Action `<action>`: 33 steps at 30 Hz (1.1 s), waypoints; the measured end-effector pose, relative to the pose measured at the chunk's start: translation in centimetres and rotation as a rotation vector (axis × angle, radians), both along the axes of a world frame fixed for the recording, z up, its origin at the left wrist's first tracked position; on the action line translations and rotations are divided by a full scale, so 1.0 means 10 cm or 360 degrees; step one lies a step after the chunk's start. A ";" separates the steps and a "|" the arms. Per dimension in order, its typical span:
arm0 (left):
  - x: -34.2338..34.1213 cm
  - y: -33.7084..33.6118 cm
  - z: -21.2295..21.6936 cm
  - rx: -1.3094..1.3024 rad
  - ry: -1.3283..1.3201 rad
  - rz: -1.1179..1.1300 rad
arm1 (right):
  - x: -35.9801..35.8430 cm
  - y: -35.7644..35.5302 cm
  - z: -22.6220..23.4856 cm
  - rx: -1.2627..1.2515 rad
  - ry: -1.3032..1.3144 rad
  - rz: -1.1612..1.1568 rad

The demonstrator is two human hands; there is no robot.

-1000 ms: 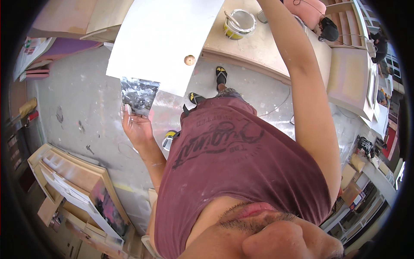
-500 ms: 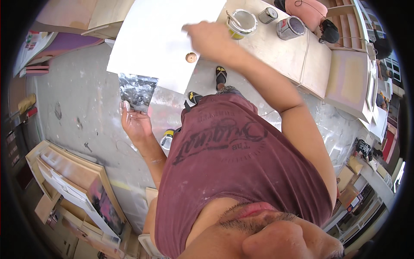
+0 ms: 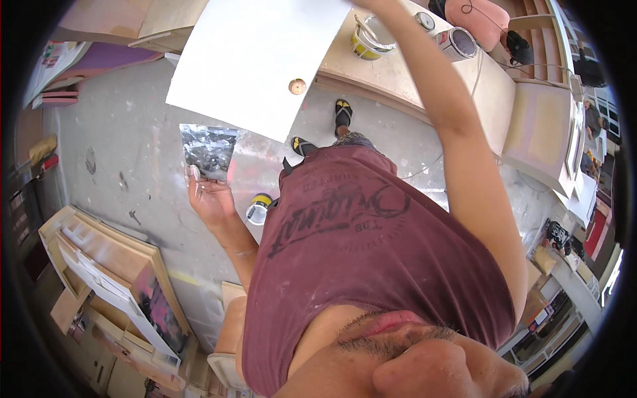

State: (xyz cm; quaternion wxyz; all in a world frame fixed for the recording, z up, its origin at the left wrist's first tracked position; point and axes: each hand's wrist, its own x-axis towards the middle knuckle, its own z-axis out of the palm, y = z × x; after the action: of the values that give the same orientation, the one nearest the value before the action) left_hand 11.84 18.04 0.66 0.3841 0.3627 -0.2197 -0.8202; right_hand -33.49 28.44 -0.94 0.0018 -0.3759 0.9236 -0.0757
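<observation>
My left hand point(image 3: 211, 196) is closed on the lower edge of a flat trapezoid putty spreader point(image 3: 209, 151), dark grey with white smears. It is held over the floor, apart from the near edge of a large white panel point(image 3: 245, 63). Whitish residue marks my thumb. At the top edge of the picture, beyond the panel's right side, my right hand point(image 3: 366, 3) is mostly cut off. Its fingers and anything in them are hidden. The panel has a round hole point(image 3: 297, 87) near its right edge.
Right of the panel, a wooden bench point(image 3: 411, 76) holds an open paint bucket point(image 3: 373, 41) with a stick and two cans, one a larger grey can point(image 3: 458, 44). Another bucket point(image 3: 259, 209) stands on the floor. Wooden frames point(image 3: 116, 285) lean at lower left. A person in pink point(image 3: 474, 23) is at upper right.
My right hand has moved up and to the right, from over the panel to the top picture edge. My left hand and the spreader have shifted slightly, away from the panel edge.
</observation>
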 end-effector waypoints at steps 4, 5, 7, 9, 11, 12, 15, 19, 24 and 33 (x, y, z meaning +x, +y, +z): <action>-0.01 0.00 -0.02 0.0031 0.0001 0.0076 | 1.26 0.12 0.04 -0.0034 0.0060 0.0337; -0.03 -0.01 -0.01 0.0031 0.0005 0.0067 | 1.51 0.18 0.06 -0.0113 0.0075 0.0378; -0.05 -0.03 -0.01 -0.0011 0.0023 0.0044 | 1.82 0.28 0.27 -0.0160 -0.0233 0.0364; -0.10 -0.02 0.06 -0.0025 -0.0064 0.0019 | 1.97 0.33 0.49 -0.0214 -0.0539 0.0355; -0.13 -0.02 0.07 -0.0133 -0.0181 -0.0106 | 1.99 0.44 0.70 -0.0698 -0.0620 0.0169; -0.19 0.01 0.10 -0.0177 -0.0158 -0.0181 | 2.00 0.48 0.73 -0.0704 -0.0626 0.0186; -0.49 0.11 0.05 -0.0112 0.0014 -0.0434 | 2.04 0.50 0.70 -0.1577 -0.1283 -0.0008; -0.82 0.32 0.15 -0.0145 -0.0055 -0.0433 | 2.27 0.60 0.61 -0.1889 -0.1680 -0.0301; -0.90 0.35 0.21 -0.0224 -0.0100 -0.0408 | 2.23 0.78 0.68 -0.1194 -0.2077 -0.0072; -0.94 0.62 0.32 -0.0592 -0.0542 -0.0451 | 2.18 0.75 0.68 -0.1424 -0.1743 -0.0264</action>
State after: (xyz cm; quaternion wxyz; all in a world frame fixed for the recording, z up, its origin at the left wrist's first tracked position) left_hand 2.49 24.22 3.88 0.2832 0.3842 -0.4762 -0.7385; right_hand -11.64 35.96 5.89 0.3055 -0.1770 0.6958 -0.6254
